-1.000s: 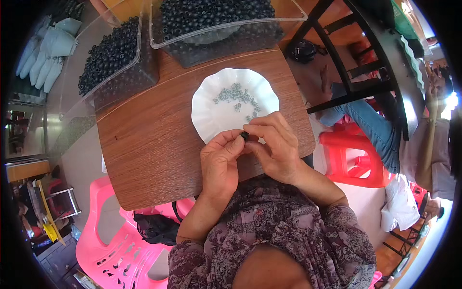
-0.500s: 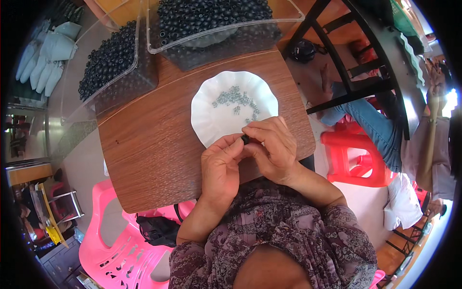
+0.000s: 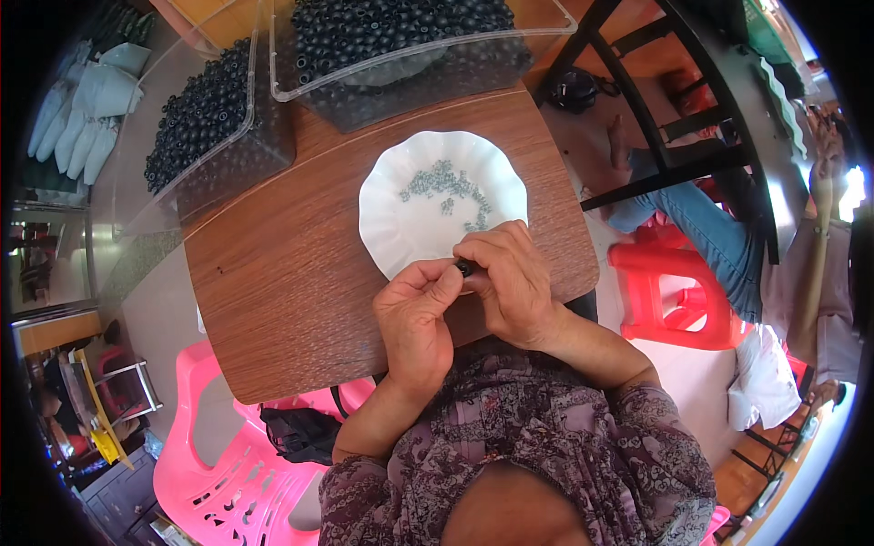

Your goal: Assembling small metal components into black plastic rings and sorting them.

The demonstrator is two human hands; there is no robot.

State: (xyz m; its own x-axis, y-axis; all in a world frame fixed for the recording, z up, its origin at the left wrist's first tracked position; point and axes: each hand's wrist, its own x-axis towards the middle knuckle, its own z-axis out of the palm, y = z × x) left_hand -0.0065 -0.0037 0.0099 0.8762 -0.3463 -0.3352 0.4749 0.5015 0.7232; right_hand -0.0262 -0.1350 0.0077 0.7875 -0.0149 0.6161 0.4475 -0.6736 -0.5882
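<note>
Though small, black piece (image 3: 465, 269) between fingers (image 3: 442, 284)

Informal workroom; whether it belongs to a home or a workshop cannot be told. Indicators: clear tubs (image 3: 364, 111) of black parts (image 3: 405, 27) in bulk along the far edge of the table (image 3: 282, 273); a plate (image 3: 384, 191) of tiny clear pieces (image 3: 443, 177) on its right half; a pink plastic chair (image 3: 196, 464) at its near left corner; beyond its right edge, a red stool (image 3: 637, 259) and another person (image 3: 706, 232) at a black table (image 3: 781, 187).

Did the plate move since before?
No, the plate looks to be in the same spot on the table; only the whole view shifts a little.
</note>
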